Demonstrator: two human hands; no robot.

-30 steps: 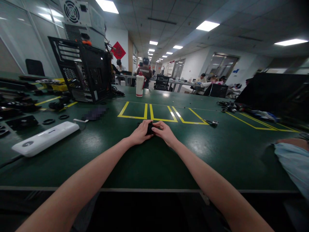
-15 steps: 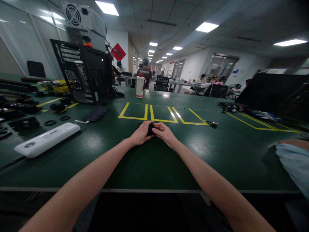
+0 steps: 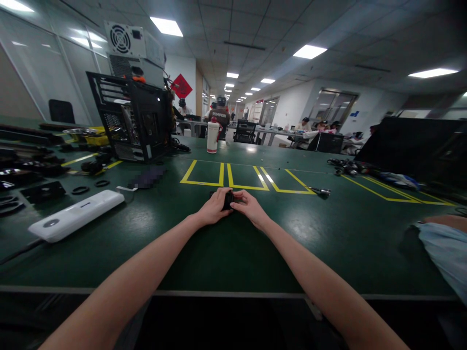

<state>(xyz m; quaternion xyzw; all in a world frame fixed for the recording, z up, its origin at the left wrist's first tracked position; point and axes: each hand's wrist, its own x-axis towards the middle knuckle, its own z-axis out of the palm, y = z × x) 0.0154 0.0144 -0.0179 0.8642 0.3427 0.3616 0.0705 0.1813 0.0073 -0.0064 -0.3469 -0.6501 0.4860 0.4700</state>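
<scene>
Both my hands meet around a small black part [image 3: 228, 200] just in front of the yellow tape boxes on the green table [image 3: 233, 257]. My left hand [image 3: 216, 206] is wrapped over its left side, and a bit of black shows beyond those fingers. From the other side, my right hand [image 3: 248, 206] pinches its right end between thumb and fingers. Most of the part is covered by my fingers, so its exact kind is hidden.
A white power strip [image 3: 76, 216], black rings [image 3: 102, 183] and an open computer case [image 3: 146, 116] occupy the left. Behind the tape stands a white bottle [image 3: 212, 136]. A metal-tipped tool [image 3: 321, 191] lies right of centre. Another person's light-blue sleeve [image 3: 443, 248] is at the right edge.
The whole view has tilted slightly, so the scene sits a little lower. Both hands stay on the black part, with only slight finger movement.
</scene>
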